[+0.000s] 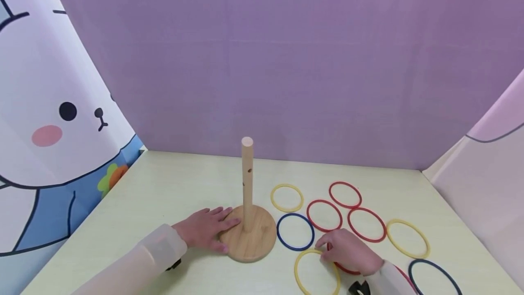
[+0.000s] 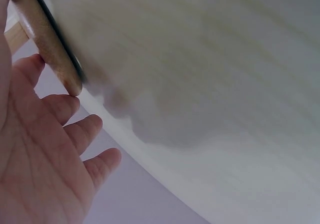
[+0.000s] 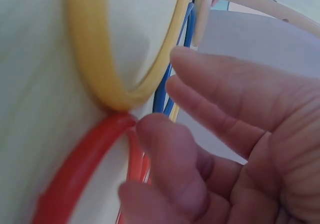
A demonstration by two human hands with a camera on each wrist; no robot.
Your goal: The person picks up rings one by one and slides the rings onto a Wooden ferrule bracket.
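Left hand [image 1: 206, 230]: fingers spread, resting on wooden base [image 1: 250, 250]; peg [image 1: 247, 185] just beyond fingertips. Right hand [image 1: 350, 251]: fingers bent, parted, no grip seen; yellow ring [image 3: 92, 43] by fingertips, red ring [image 3: 75, 169] beneath. Probably ring pick-up; next calls for pinch, lift.

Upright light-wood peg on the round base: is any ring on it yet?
No, in the head view the upright light-wood peg stands bare from tip to round wooden base.
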